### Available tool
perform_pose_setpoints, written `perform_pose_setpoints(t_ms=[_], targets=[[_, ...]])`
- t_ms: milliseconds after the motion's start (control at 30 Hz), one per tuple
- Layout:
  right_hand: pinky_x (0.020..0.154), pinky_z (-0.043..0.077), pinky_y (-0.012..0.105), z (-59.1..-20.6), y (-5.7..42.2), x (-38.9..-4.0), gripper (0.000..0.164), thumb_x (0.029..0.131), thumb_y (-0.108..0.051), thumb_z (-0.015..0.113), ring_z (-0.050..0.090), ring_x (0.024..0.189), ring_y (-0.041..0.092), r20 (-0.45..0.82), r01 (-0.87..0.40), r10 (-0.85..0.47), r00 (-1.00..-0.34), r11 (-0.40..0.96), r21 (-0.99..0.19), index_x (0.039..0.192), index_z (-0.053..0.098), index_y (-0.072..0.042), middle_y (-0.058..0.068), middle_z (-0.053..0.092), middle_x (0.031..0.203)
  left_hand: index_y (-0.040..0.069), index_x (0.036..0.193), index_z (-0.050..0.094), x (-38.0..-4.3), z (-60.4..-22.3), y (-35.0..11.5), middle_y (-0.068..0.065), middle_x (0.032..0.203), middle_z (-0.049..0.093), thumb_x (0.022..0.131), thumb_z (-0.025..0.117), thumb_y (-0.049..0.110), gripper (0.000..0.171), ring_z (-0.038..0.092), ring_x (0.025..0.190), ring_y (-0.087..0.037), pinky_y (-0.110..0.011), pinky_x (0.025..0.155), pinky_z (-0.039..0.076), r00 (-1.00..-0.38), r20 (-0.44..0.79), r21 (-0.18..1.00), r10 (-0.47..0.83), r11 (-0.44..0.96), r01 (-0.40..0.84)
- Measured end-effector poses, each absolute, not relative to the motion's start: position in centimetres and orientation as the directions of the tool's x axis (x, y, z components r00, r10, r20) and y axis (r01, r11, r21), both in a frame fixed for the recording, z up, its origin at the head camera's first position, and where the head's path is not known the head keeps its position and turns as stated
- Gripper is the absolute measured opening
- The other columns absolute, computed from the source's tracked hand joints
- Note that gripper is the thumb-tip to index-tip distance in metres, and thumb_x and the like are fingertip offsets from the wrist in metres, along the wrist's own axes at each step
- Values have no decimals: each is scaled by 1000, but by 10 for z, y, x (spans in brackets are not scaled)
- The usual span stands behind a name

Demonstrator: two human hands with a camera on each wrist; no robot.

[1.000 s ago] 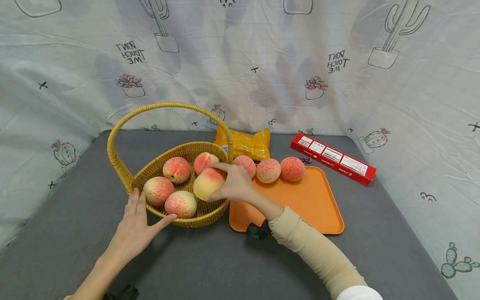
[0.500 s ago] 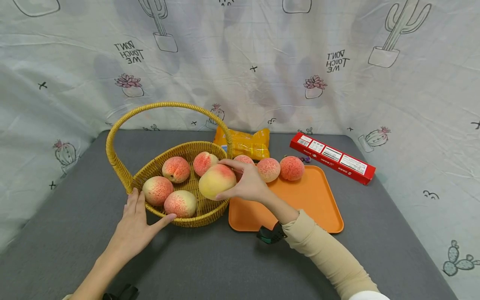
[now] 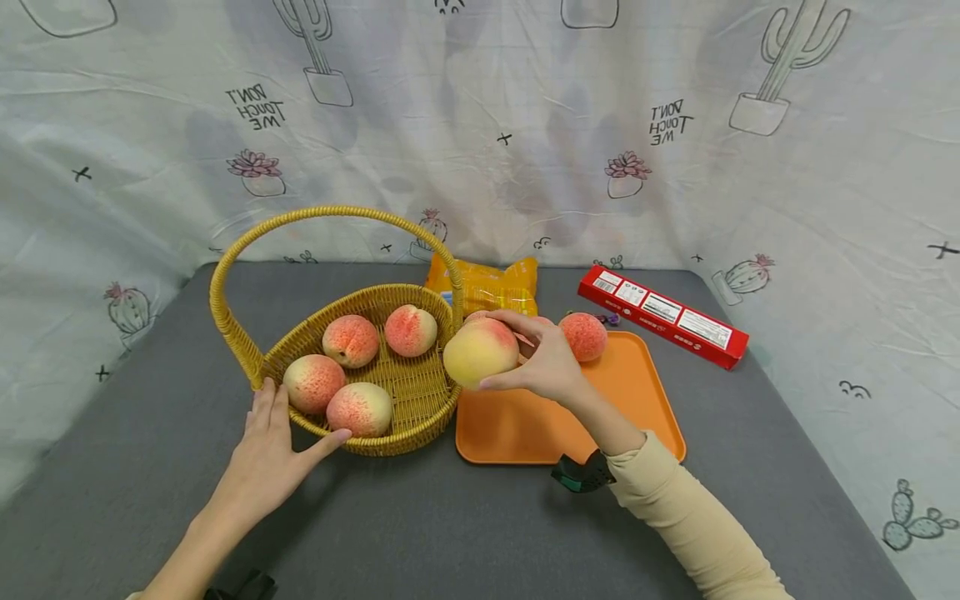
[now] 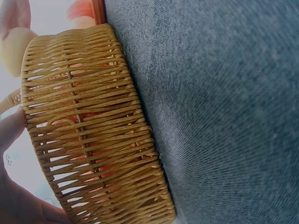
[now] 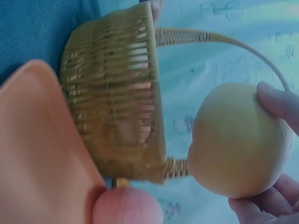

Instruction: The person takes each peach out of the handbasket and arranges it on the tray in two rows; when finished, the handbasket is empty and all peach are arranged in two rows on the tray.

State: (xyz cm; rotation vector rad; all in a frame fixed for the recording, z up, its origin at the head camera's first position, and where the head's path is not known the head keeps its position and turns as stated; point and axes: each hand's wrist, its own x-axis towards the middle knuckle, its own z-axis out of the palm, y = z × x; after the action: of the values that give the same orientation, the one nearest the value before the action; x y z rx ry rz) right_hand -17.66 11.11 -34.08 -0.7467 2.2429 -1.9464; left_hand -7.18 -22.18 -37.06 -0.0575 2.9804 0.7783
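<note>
Nearest, grey worktop (image 3: 450, 533), fine woven look. Left hand (image 3: 262, 467): fingers spread, touching the basket (image 3: 405, 436); if it lifted, a bump could shift the basket. Yellow wicker, oval, arched handle (image 3: 341, 211); four peaches (image 3: 351, 340) inside, round, red-speckled. Right hand (image 3: 553, 365): fingers and thumb pinching a large peach (image 3: 478, 357), held up beside the basket's right end. Smooth-looking, rounded sides might slip from a loose pinch; a low swing might knock loose peaches (image 3: 583, 337) rolling along the tray (image 3: 517, 442), flat orange, round-cornered. Farther: crinkled shiny packet (image 3: 498, 287), long red box (image 3: 663, 317), creased printed cloth (image 3: 420, 125).
</note>
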Motion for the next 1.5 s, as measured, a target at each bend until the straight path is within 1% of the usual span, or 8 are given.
perform_pose_setpoints(t_ms=[200,333,600,800,933,1067,1300,1500], targets=[[97,49,36,-346,133,-176,76,64,6,86,57,117,30,192,-237,-333,-923,99,-966,134,54,3,16,57,133,-16,147,-4,-72,-372,-222,-38,152,-12,89,56,63,115,-6,139,-55,-74,101,19,-998,-63,484,-23,874,-50],[95,50,32,-349,145,-175,74,66,6,85,59,113,26,182,-223,-293,-939,111,-969,133,54,5,16,58,131,-17,147,-3,-72,-372,-222,-38,152,-12,89,56,63,115,-7,140,-54,-74,101,18,-998,-62,486,-20,873,-48],[92,49,23,-354,172,-175,73,69,2,85,58,112,18,88,-126,-197,-976,189,-974,135,54,1,12,54,134,-18,147,-3,-72,-372,-223,-38,152,-12,89,56,63,115,-8,141,-52,-73,102,18,-998,-64,485,-13,874,-42],[91,49,20,-354,194,-175,75,71,-2,85,53,116,20,35,-67,-134,-990,238,-969,139,52,-3,13,53,138,-17,147,-4,-72,-372,-223,-38,152,-12,90,56,63,115,-9,140,-52,-73,102,18,-998,-67,483,-14,874,-44],[88,49,18,-355,210,-174,77,74,-9,85,51,117,20,-12,-14,-87,-996,289,-957,142,49,-5,13,50,141,-17,147,-4,-72,-372,-223,-38,152,-12,90,55,63,115,-9,140,-52,-73,102,17,-998,-65,483,-13,875,-43],[89,47,15,-355,224,-172,76,76,-12,84,51,115,18,-21,5,-47,-999,315,-949,143,47,-3,15,49,142,-18,146,-3,-73,-373,-223,-38,152,-11,90,56,63,115,-9,141,-52,-72,103,17,-998,-60,480,-12,876,-39],[86,47,12,-356,244,-171,78,77,-16,85,54,105,7,-11,20,28,-1000,344,-939,143,46,-2,13,52,137,-17,147,-3,-73,-372,-223,-38,152,-12,90,56,63,115,-8,140,-53,-73,102,17,-998,-64,481,-12,876,-42],[80,49,13,-361,259,-176,81,76,-17,85,53,103,8,-12,43,85,-996,371,-928,145,44,-2,13,51,138,-17,147,-4,-73,-373,-223,-38,152,-11,89,56,63,115,-7,140,-54,-74,101,19,-998,-65,485,-16,874,-45]])
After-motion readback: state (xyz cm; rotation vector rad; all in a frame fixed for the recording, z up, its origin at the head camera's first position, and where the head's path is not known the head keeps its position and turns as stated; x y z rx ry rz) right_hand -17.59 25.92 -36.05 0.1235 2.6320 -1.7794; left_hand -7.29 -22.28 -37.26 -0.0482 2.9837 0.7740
